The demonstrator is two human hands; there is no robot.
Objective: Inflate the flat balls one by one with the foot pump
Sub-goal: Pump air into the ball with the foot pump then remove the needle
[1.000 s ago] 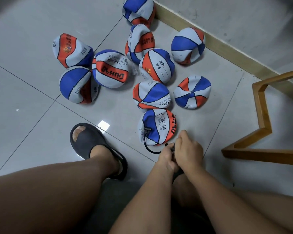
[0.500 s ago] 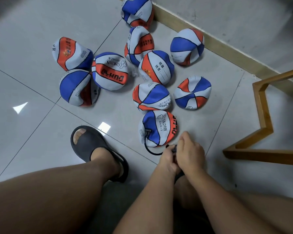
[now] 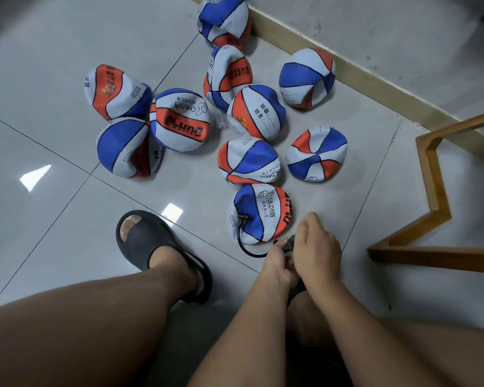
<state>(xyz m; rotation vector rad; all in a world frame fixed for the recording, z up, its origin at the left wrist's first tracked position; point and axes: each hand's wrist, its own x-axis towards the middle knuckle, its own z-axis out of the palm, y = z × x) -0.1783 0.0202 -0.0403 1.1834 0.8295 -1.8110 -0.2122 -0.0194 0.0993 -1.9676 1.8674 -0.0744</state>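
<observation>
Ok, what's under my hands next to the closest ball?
Left hand and right hand grip a black hose that curves to the nearest ball. Whatever it joins beneath them, likely the pump, is covered.

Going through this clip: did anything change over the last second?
Nothing visibly moved. The left hand and right hand still hold the black hose end beside the nearest flat ball, where it stays plugged in. The other balls lie as before.

I take this for a room in a home: glossy grey floor tiles (image 3: 67, 37) meet a wooden skirting board (image 3: 375, 88) under a scuffed wall (image 3: 403, 37). A wooden furniture frame (image 3: 433, 174) stands near that skirting, flat balls (image 3: 179, 121) lie beside it, and a slippered foot (image 3: 146, 238) rests further out.
</observation>
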